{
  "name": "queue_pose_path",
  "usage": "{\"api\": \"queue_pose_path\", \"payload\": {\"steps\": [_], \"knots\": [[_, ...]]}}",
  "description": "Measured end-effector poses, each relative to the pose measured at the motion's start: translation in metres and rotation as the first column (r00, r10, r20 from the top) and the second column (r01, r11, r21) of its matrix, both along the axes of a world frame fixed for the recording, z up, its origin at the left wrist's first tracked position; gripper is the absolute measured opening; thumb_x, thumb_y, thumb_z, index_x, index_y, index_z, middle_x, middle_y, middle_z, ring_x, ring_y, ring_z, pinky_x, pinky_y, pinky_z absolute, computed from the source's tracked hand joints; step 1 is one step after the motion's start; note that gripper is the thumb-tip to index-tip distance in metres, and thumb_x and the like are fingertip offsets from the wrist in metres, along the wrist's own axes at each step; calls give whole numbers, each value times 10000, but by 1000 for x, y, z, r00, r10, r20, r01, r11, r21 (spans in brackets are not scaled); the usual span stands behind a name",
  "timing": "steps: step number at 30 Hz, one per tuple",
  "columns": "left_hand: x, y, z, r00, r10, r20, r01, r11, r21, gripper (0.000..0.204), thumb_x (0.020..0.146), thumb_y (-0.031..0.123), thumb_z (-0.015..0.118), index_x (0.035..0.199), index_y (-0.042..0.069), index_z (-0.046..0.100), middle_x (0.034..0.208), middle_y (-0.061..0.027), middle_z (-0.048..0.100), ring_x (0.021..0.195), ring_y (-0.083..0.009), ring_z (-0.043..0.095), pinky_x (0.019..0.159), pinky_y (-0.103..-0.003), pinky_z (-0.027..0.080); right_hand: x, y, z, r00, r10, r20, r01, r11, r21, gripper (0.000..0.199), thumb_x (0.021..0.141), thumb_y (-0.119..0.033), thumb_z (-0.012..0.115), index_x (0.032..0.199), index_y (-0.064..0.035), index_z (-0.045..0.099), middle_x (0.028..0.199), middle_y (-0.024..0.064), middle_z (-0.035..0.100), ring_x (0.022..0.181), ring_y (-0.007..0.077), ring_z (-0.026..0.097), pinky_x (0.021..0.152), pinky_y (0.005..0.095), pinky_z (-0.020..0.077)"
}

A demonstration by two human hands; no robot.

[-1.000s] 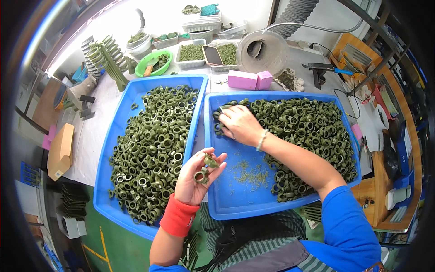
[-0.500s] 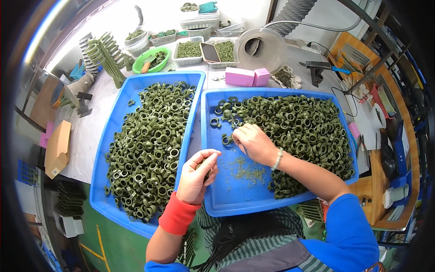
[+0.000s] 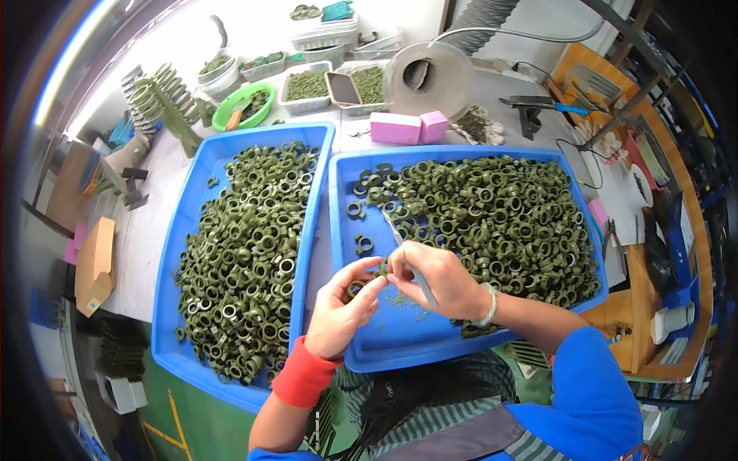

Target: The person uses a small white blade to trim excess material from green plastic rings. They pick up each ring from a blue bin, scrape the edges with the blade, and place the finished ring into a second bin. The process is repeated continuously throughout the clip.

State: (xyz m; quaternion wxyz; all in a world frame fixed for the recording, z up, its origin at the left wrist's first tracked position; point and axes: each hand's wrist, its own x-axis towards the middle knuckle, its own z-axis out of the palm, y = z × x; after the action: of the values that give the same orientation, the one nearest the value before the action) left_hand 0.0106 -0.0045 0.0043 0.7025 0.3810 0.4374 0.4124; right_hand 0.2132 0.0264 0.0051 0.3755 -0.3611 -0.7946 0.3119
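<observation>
My left hand (image 3: 342, 311), with a red wristband, pinches a dark green ring (image 3: 355, 289) between thumb and fingers above the near left part of the right blue tray (image 3: 400, 349). Meeting it there is my right hand (image 3: 440, 278), its fingertips at a small green piece (image 3: 382, 269) beside the ring; whether that piece belongs to the ring I cannot tell. My right hand is also closed around a slim silver tool (image 3: 423, 287), whose narrow tip points up and away. Many similar rings (image 3: 507, 223) heap up in the right tray, with green shavings (image 3: 403, 298) below my hands.
On the left, a second blue tray (image 3: 165, 307) holds another heap of green rings (image 3: 246, 261). Behind stand a bright green bowl (image 3: 265, 115), tubs of small green parts (image 3: 307, 86), a phone (image 3: 343, 88), pink blocks (image 3: 396, 128) and a wide translucent duct mouth (image 3: 442, 84).
My right hand has drawn back from the loose rings toward my left hand, and the two now meet. The silver tool shows more fully. The whole view has shifted slightly.
</observation>
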Motion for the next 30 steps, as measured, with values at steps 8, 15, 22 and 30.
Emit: {"api": "queue_pose_path", "payload": {"steps": [8,15,22,30], "knots": [[-2,0,-2,1000,2,-18,-1,998,68,265,973,75,641,1233,23,625,791,20,604,605,-21,464,513,-172,332,-1,-9,-2,992,-19,-121,28,997,66,242,809,39,741,962,-23,565,838,90,602,719,220,671,648,310,547],[1,0,3,1000,28,-10,-28,999,31,234,980,62,625,1210,20,622,798,22,602,614,-16,454,520,-164,317,5,-10,5,918,-165,-361,-97,788,-607,215,895,-60,740,1077,-2,642,898,41,680,768,89,655,702,246,536],[-7,0,-7,997,-43,66,43,999,10,208,991,122,636,1177,28,631,840,11,629,640,-24,483,532,-173,338,7,-11,-3,930,-89,-357,-91,885,-457,221,901,-100,752,1073,0,655,893,34,696,804,69,641,716,232,524],[-4,0,-8,991,-26,130,30,999,-26,169,1013,76,580,1167,17,614,914,-22,623,606,-36,440,500,-180,307,6,-10,0,967,-21,-255,-43,968,-246,226,875,-68,767,1060,-12,649,911,30,679,821,80,645,755,253,538]]}}
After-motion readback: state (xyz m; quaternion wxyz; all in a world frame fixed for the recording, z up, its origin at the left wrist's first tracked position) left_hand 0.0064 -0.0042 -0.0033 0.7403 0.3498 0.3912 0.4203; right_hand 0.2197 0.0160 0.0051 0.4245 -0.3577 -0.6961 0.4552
